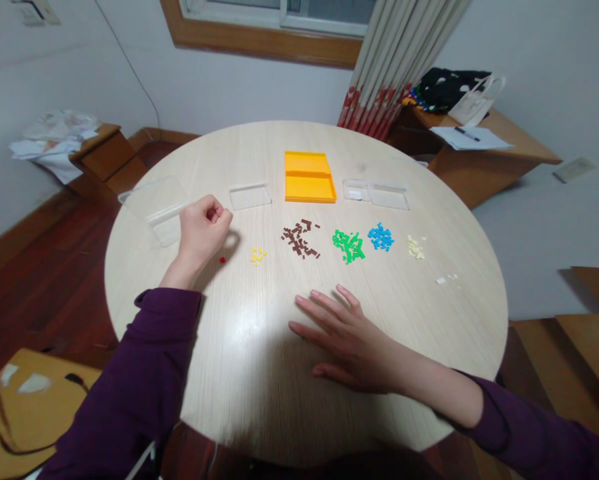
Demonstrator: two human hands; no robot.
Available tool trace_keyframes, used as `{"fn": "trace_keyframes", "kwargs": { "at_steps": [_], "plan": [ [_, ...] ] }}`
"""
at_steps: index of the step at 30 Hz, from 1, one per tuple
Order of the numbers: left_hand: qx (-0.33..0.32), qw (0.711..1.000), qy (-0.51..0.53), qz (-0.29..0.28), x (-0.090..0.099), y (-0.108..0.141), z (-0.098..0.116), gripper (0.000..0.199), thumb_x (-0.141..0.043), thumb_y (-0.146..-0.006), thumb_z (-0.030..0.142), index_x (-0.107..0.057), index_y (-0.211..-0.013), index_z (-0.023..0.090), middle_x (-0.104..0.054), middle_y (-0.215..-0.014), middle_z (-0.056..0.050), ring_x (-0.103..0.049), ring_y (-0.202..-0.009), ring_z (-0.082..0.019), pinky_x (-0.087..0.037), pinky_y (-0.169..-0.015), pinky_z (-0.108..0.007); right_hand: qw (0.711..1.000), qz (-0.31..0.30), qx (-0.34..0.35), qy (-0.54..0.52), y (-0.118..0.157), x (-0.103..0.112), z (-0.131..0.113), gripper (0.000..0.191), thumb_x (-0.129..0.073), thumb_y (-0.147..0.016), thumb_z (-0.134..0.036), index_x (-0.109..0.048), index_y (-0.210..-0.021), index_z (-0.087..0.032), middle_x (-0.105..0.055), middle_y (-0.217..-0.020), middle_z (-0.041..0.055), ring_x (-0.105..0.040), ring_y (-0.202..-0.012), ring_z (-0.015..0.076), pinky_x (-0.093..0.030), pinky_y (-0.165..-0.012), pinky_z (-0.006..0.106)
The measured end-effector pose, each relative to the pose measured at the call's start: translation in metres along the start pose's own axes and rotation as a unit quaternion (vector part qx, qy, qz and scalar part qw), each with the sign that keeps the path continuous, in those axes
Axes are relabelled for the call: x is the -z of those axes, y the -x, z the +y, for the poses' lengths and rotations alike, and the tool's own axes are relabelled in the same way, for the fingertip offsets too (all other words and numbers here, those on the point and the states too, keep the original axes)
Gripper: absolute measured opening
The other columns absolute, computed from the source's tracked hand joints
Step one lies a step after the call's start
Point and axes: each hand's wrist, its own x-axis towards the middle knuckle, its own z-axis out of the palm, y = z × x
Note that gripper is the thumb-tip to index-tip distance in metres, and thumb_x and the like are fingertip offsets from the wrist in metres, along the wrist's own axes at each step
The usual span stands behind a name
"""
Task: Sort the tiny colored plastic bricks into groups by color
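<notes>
My left hand (204, 227) is closed, fingers curled together, above the table's left side; whatever it may hold is hidden. Just below it lies a small red piece (222, 260). My right hand (347, 340) rests open near the table's middle, fingers spread and holding nothing. Beyond my right hand, small loose pieces lie in separate heaps: yellow pieces (257, 256), brown pieces (299, 240), green pieces (348, 247), blue pieces (381, 237) and cream pieces (415, 247). A few white pieces (447, 279) are scattered at the right.
Along the back of the round table (249, 400) stand an open orange case (310, 188), a clear shallow box (250, 196) and an open clear box (389, 196). A larger clear open box (162, 223) sits beside my left hand. A wooden chair (44, 400) is at lower left.
</notes>
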Motion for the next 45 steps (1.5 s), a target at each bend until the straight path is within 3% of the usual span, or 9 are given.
{"fn": "trace_keyframes", "kwargs": {
  "at_steps": [9, 17, 28, 36, 45],
  "plan": [
    [-0.012, 1.0, -0.008, 0.003, -0.001, -0.001, -0.004, 0.022, -0.054, -0.065, 0.01, -0.041, -0.051, 0.02, -0.036, -0.047, 0.007, -0.033, -0.049, -0.01, -0.026, -0.053, -0.028, 0.999, 0.032, -0.026, -0.009, 0.019, 0.004, 0.003, 0.052, -0.055, -0.093, -0.048, -0.055, -0.139, -0.022, -0.045, -0.152, 0.0149, -0.035, -0.14, 0.0311, -0.019, -0.114, 0.056],
    [-0.008, 1.0, -0.012, -0.003, -0.001, 0.001, -0.002, 0.022, -0.054, -0.065, 0.01, -0.04, -0.051, 0.02, -0.036, -0.047, 0.007, -0.032, -0.049, -0.01, -0.026, -0.053, -0.028, 0.994, -0.01, 0.104, -0.041, 0.017, 0.002, -0.014, 0.05, -0.053, -0.093, -0.055, -0.054, -0.139, -0.033, -0.047, -0.152, 0.0046, -0.037, -0.141, 0.0243, -0.014, -0.118, 0.048],
    [0.006, 1.0, -0.014, -0.007, -0.001, 0.001, 0.0, 0.023, -0.055, -0.066, 0.008, -0.041, -0.052, 0.02, -0.036, -0.049, 0.006, -0.032, -0.052, -0.011, -0.027, -0.054, -0.029, 0.999, 0.035, 0.006, 0.017, 0.031, 0.002, 0.003, 0.045, -0.053, -0.095, -0.038, -0.055, -0.139, -0.026, -0.053, -0.147, 0.0082, -0.036, -0.139, 0.0261, -0.016, -0.116, 0.05],
    [-0.001, 1.0, -0.016, -0.011, -0.002, 0.001, -0.003, 0.022, -0.055, -0.066, 0.011, -0.041, -0.051, 0.021, -0.037, -0.048, 0.006, -0.034, -0.051, -0.011, -0.026, -0.055, -0.028, 1.0, 0.0, -0.002, 0.008, 0.022, -0.003, 0.001, 0.055, -0.058, -0.092, -0.044, -0.048, -0.145, -0.032, -0.046, -0.152, 0.0077, -0.035, -0.141, 0.0295, -0.019, -0.114, 0.054],
    [0.005, 1.0, -0.014, -0.008, -0.002, 0.001, -0.002, 0.021, -0.054, -0.066, 0.011, -0.041, -0.052, 0.021, -0.037, -0.048, 0.006, -0.033, -0.051, -0.011, -0.026, -0.054, -0.028, 1.0, 0.012, -0.005, 0.014, 0.018, -0.001, 0.008, 0.052, -0.059, -0.091, -0.045, -0.052, -0.141, -0.032, -0.044, -0.154, 0.0087, -0.035, -0.139, 0.0303, -0.018, -0.113, 0.056]
  ]
}}
